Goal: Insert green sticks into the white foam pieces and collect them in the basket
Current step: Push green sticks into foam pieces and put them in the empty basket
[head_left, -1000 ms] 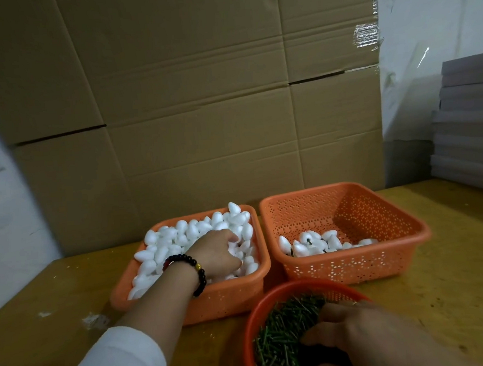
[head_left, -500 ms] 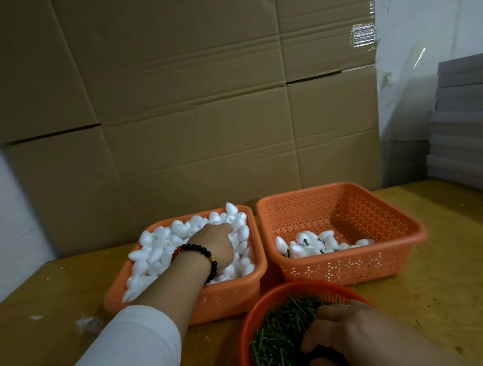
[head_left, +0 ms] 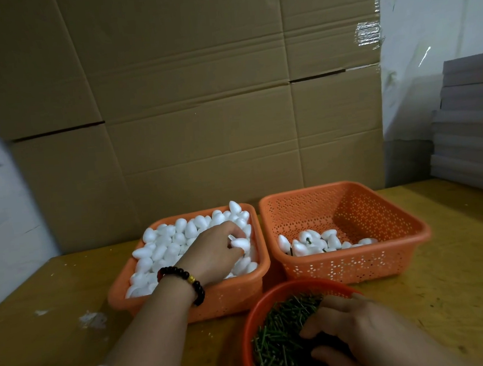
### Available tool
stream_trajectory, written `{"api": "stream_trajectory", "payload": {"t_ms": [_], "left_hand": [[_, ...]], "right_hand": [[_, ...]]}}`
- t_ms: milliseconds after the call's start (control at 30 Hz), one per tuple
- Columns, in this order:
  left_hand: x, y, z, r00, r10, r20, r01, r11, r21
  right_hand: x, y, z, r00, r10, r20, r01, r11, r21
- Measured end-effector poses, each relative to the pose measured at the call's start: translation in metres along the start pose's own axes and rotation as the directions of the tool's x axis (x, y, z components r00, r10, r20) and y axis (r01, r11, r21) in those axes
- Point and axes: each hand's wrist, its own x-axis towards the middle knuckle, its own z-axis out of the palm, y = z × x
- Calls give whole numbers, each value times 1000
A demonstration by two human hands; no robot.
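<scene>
An orange basket [head_left: 186, 299] on the left is heaped with white foam pieces [head_left: 167, 240]. My left hand [head_left: 214, 254], with a dark bead bracelet on the wrist, lies in that heap and its fingers curl round one white foam piece [head_left: 240, 243]. To the right stands a second orange basket [head_left: 385, 261] holding several foam pieces with green sticks in them [head_left: 314, 243]. In front, a round red bowl [head_left: 262, 311] is full of green sticks [head_left: 279, 341]. My right hand [head_left: 359, 335] reaches down into the sticks, fingers curled; what they hold is hidden.
The baskets stand on a yellowish wooden table [head_left: 459, 281]. A wall of large cardboard boxes [head_left: 200, 114] rises right behind them. Stacked grey sheets [head_left: 467, 124] lie at the far right. White crumbs [head_left: 92, 318] dot the table on the left.
My left hand has shifted a little to the right in the foam heap and now has one piece in its fingers. My right hand stays in the sticks.
</scene>
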Motion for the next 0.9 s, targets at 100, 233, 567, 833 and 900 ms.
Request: {"api": "stream_trajectory", "payload": {"t_ms": [100,233,567,833,900], "left_hand": [[-12,4,-2,997,4,74,18,956,-292],[-29,11,-8,996,14,87,51,717,-695],[-54,52,-15,988,144,65,19,302,-953],[-60,67,-11,962,219,161,183,-86,-979],[-60,70,-7,952,234,196,244,-197,-950]], "right_hand": [[2,0,-4,999,13,-46,-13,1000,-2],[2,1,-7,992,45,-115,-43,999,20],[0,-3,-7,980,76,-186,-70,997,40],[0,-3,-5,961,69,-268,-65,998,22],[1,-4,-6,959,51,-279,-43,998,34]]}}
